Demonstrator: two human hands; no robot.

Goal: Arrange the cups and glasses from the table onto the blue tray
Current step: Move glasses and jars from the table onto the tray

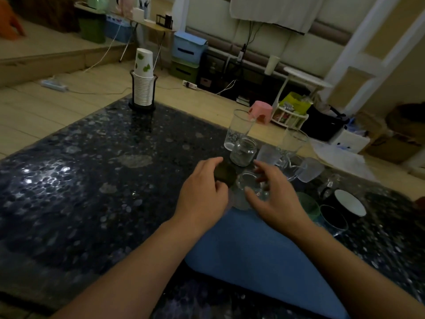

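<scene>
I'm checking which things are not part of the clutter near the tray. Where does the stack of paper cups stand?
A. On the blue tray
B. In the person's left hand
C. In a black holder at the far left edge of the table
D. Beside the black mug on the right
C: the stack of paper cups sits in a black holder at the table's far left edge, well away from the blue tray.
</scene>
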